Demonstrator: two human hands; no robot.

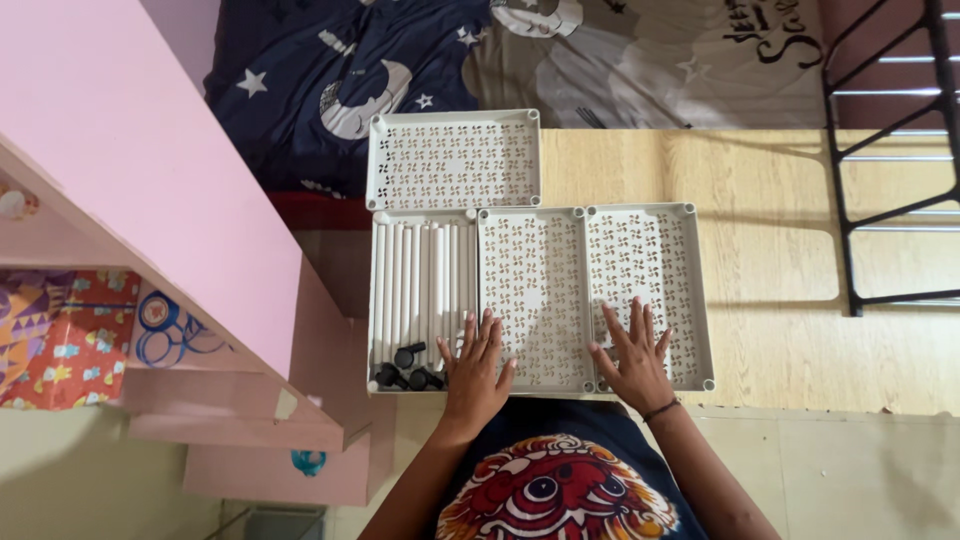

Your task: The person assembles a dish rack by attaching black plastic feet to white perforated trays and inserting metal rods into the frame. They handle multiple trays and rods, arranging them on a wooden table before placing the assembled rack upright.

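Hands flat, fingers spread, left hand (475, 365) on middle panel (533, 290), right hand (632, 360) on right panel (660, 270), holding nothing

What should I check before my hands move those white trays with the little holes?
1. Left hand flat on the trays: ok, it spans the left tray and the middle tray.
2. Right hand flat on the right tray: ok.
3. Three trays side by side, edges touching: ok.
4. White tubes lying in the left tray: ok.
5. Black caps loose at the near end: not ok, they may roll.
6. Fourth tray apart behind: ok.
7. Trays clipped together: cannot tell.
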